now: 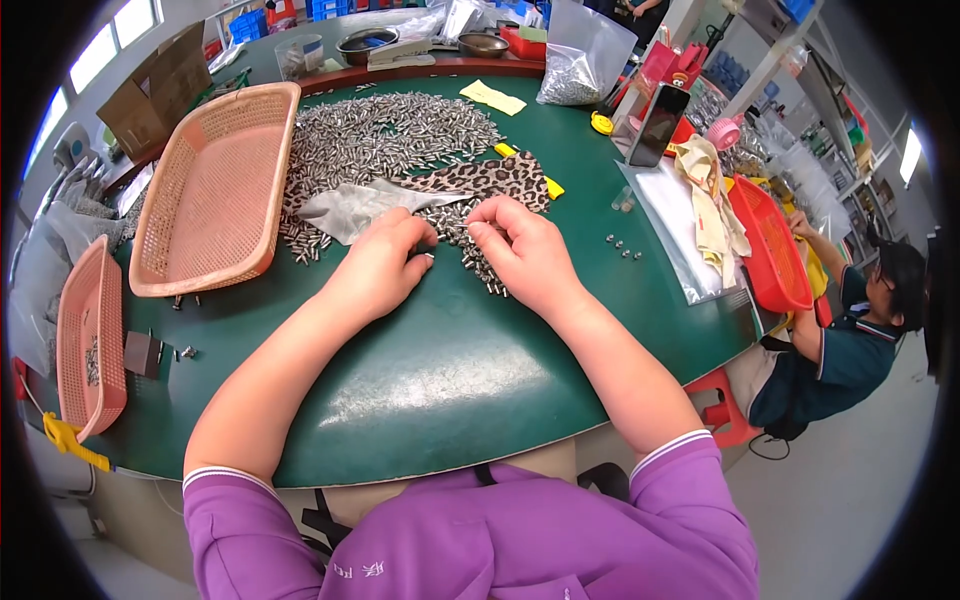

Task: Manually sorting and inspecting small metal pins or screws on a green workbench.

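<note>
My left hand (pixel 382 265) is closed, its fingers curled in, with a small silvery metal part (pixel 431 256) showing at the thumb tip. Thumb and forefinger of my right hand (pixel 527 252) are pinched together above the edge of a loose heap of small metal parts (pixel 484 268). Whatever sits in that pinch is too small to make out. Just beyond both hands lie a crumpled grey cloth (pixel 365 208) and a leopard-print cloth (pixel 500 180). Behind them spreads a large pile of the same cylindrical metal parts (pixel 390 130) on the green table (pixel 430 385).
A big pink plastic basket (pixel 215 190) stands left of the pile, a smaller one (pixel 92 340) further left. To the right are a propped phone (pixel 659 124), a beige cloth (pixel 708 195), a red basket (pixel 768 245) and several loose parts (pixel 624 248). A co-worker (pixel 850 330) sits far right.
</note>
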`<state>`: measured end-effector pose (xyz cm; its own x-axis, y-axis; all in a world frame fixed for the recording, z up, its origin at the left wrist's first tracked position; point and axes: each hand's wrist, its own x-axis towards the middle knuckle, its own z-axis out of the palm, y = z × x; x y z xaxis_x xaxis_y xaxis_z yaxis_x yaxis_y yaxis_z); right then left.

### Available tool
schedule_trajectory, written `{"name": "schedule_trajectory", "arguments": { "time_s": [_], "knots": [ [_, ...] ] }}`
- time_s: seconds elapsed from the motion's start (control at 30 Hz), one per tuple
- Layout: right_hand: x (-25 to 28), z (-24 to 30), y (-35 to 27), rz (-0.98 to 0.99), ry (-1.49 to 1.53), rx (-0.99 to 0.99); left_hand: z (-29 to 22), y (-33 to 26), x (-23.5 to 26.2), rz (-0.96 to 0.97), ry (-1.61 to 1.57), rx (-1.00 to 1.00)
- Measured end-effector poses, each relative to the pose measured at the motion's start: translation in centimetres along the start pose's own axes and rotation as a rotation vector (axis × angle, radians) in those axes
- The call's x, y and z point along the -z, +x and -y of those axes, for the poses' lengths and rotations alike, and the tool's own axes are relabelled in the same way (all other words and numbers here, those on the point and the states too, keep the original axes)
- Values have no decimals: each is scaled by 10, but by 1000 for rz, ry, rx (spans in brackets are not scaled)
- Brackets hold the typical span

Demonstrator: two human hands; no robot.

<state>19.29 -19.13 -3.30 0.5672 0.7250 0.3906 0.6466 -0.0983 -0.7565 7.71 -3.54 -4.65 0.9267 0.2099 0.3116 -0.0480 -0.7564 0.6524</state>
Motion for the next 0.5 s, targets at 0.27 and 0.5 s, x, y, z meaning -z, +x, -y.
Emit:
{"name": "schedule_trajectory", "arguments": {
  "time_s": [0.27,0.5],
  "knots": [
    [1,3,-2,99,-18,1,2,4,-2,18,-421,174],
    [1,6,-2,139,-72,1,-2,3,-4,37,-590,226]
  ]
}}
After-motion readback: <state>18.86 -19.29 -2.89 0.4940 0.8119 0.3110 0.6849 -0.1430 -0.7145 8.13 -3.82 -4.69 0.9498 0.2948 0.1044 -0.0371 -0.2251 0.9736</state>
